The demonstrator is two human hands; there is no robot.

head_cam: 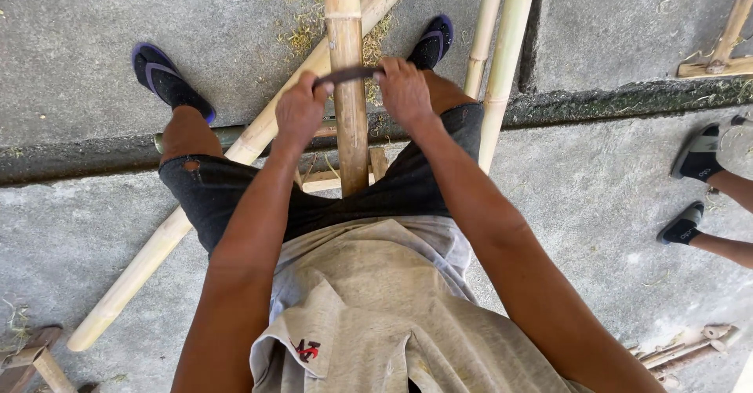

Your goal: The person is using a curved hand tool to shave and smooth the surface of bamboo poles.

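Two hands on one dark blade (pixel 347 74), laid crosswise over an upright bamboo pole (pixel 350 118) between the knees. Left hand (pixel 299 110) clenched round the blade's left end, right hand (pixel 403 89) clenched round its right end. Second pole (pixel 235 158) slanting underneath, two thinner poles (pixel 502 63) just right. Shavings (pixel 302 40) scattered on concrete (pixel 612 197). Another person's sandalled feet (pixel 690 189) at far right.

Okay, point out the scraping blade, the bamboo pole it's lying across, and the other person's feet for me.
scraping blade (pixel 347 74), head view, on its dark middle between the two hands.
bamboo pole (pixel 351 138), head view, on the shaft below the blade.
other person's feet (pixel 695 158), head view, on the upper sandalled foot at the right edge.
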